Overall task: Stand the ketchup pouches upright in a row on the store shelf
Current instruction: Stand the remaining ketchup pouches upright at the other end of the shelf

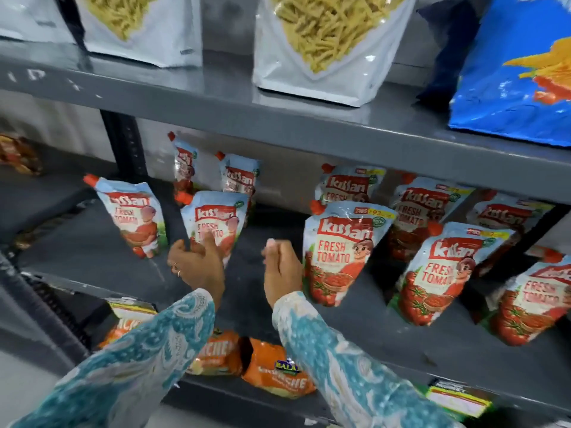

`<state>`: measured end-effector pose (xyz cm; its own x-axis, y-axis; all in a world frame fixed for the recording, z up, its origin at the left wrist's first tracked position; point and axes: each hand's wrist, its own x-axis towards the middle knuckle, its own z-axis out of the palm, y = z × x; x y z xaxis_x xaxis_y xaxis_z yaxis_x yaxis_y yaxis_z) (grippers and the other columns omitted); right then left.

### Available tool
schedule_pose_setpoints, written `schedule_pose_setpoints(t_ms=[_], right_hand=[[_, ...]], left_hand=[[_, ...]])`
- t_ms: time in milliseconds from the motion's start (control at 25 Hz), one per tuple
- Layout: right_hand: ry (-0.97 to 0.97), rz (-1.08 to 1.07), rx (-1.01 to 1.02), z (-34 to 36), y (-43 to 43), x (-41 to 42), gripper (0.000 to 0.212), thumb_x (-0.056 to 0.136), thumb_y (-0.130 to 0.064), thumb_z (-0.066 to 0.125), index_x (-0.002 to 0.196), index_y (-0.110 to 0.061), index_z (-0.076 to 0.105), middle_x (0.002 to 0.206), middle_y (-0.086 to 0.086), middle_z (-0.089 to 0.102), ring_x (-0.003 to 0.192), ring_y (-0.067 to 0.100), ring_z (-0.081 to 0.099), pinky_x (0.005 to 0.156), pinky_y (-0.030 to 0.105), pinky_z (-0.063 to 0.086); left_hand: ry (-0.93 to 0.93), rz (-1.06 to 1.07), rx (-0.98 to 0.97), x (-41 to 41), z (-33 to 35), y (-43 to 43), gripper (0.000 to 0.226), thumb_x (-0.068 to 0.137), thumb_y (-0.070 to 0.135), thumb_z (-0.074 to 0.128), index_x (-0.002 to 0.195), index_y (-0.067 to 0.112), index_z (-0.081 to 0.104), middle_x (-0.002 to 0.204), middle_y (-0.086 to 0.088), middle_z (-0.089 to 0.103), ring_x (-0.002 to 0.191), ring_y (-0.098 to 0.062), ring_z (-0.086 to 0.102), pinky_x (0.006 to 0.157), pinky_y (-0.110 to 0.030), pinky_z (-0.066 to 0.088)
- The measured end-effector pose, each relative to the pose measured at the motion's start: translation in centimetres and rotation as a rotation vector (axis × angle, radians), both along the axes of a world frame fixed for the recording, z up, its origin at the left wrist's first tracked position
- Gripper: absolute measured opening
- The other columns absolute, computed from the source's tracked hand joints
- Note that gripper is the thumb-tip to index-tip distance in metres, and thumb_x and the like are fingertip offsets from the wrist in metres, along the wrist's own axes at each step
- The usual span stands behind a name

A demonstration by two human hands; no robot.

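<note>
Left hand point(194, 264) pinches the lower edge of a leaning ketchup pouch point(216, 223) at frame centre; right hand point(282, 267) hangs loosely curled and empty, just beside a bigger pouch point(336, 251). Other ketchup pouches point(445, 273) stand scattered on the middle shelf point(92, 264), several tilted. Any nudge could likely topple these soft neighbours like dominoes. Upper shelf point(309, 128) overhangs the spouts, carrying white snack bags point(333, 41); orange packets point(275, 372) lie below.
</note>
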<state>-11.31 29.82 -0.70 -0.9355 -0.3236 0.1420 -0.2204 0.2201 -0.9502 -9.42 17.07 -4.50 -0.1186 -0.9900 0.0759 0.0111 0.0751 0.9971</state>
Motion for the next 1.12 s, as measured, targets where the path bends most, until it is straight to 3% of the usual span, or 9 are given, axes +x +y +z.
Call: schedule_pose_setpoints(t_ms=[120, 280, 400, 480, 600, 720, 840, 960, 1120], right_hand=[[-0.182, -0.022, -0.068, 1.7, -6.5, -2.0, 0.03, 0.097, -0.021, 0.039, 0.114, -0.003, 0.057, 0.124, 0.016, 0.059, 0.116, 0.028, 0.054, 0.102, 0.032, 0.04], [-0.414, 0.042, -0.158, 3.0, -11.5, -4.2, 0.043, 0.1, -0.018, 0.029, 0.132, 0.008, 0.042, 0.138, 0.026, 0.047, 0.127, 0.037, 0.045, 0.097, 0.027, 0.042], [-0.407, -0.089, -0.322, 2.9, -12.7, -3.4, 0.039, 0.1, -0.016, 0.03, 0.125, 0.009, 0.046, 0.129, 0.028, 0.053, 0.111, 0.036, 0.056, 0.096, 0.039, 0.047], [-0.443, -0.207, -0.467, 2.8, -12.7, -3.2, 0.036, 0.1, -0.021, 0.033, 0.122, 0.002, 0.05, 0.116, 0.02, 0.059, 0.085, 0.022, 0.06, 0.075, 0.031, 0.051], [-0.441, -0.263, -0.494, 2.3, -12.4, -3.4, 0.034, 0.1, -0.024, 0.033, 0.12, -0.005, 0.053, 0.117, 0.018, 0.061, 0.085, 0.021, 0.059, 0.08, 0.032, 0.051], [-0.44, -0.3, -0.511, 2.0, -13.1, -2.5, 0.034, 0.1, -0.026, 0.033, 0.123, -0.007, 0.05, 0.114, 0.015, 0.061, 0.074, 0.011, 0.059, 0.062, 0.017, 0.052], [-0.447, -0.526, -0.462, 1.1, -14.5, -1.1, 0.046, 0.096, -0.038, 0.038, 0.131, -0.008, 0.044, 0.123, 0.014, 0.059, 0.094, 0.024, 0.062, 0.076, 0.032, 0.055], [-0.527, -0.836, -0.287, -0.2, -17.0, 2.3, 0.047, 0.094, -0.038, 0.042, 0.119, 0.0, 0.055, 0.122, 0.017, 0.058, 0.113, 0.035, 0.053, 0.097, 0.043, 0.043], [-0.538, -0.366, -0.576, 0.3, -22.0, 7.8, 0.029, 0.098, -0.028, 0.039, 0.078, -0.013, 0.053, 0.071, 0.002, 0.052, 0.069, 0.016, 0.047, 0.067, 0.035, 0.042]], left_hand=[[-0.079, -0.177, -0.05, 0.1, 1.3, -5.4, 0.067, 0.084, 0.045, 0.062, 0.129, -0.004, 0.049, 0.129, -0.013, 0.058, 0.118, -0.028, 0.056, 0.103, -0.043, 0.045], [-0.092, -0.527, -0.087, -0.3, 2.5, -9.6, 0.034, 0.094, 0.037, 0.052, 0.108, 0.007, 0.062, 0.102, -0.009, 0.07, 0.094, -0.022, 0.068, 0.081, -0.033, 0.058], [-0.014, -0.661, 0.019, -0.6, 2.6, -9.9, 0.035, 0.095, 0.034, 0.052, 0.108, 0.003, 0.06, 0.099, -0.008, 0.07, 0.087, -0.018, 0.068, 0.07, -0.023, 0.057], [0.01, -0.718, 0.013, -0.8, 2.5, -9.2, 0.03, 0.093, 0.033, 0.055, 0.095, 0.004, 0.06, 0.088, -0.004, 0.069, 0.082, -0.015, 0.066, 0.068, -0.024, 0.056], [0.046, -0.744, 0.041, -0.9, 1.6, -9.0, 0.031, 0.086, 0.04, 0.062, 0.07, 0.016, 0.051, 0.075, -0.003, 0.06, 0.078, -0.015, 0.059, 0.072, -0.033, 0.049], [0.037, -0.792, 0.061, -0.3, 1.7, -9.7, 0.019, 0.087, 0.037, 0.063, 0.081, 0.019, 0.06, 0.089, -0.002, 0.068, 0.088, -0.017, 0.065, 0.083, -0.037, 0.054], [0.025, -0.682, -0.028, 1.8, 1.6, -11.1, 0.039, 0.086, 0.042, 0.06, 0.101, 0.006, 0.06, 0.095, -0.004, 0.066, 0.088, -0.017, 0.064, 0.08, -0.015, 0.053], [-0.024, -0.252, -0.106, 4.3, 1.4, -13.5, 0.059, 0.081, 0.054, 0.05, 0.102, -0.001, 0.055, 0.103, -0.018, 0.058, 0.098, -0.03, 0.056, 0.092, -0.039, 0.048], [-0.136, -0.236, 0.116, 6.0, 0.2, -19.1, 0.089, 0.081, 0.056, 0.055, 0.147, 0.005, 0.024, 0.152, -0.016, 0.029, 0.139, -0.033, 0.031, 0.113, -0.047, 0.031]])
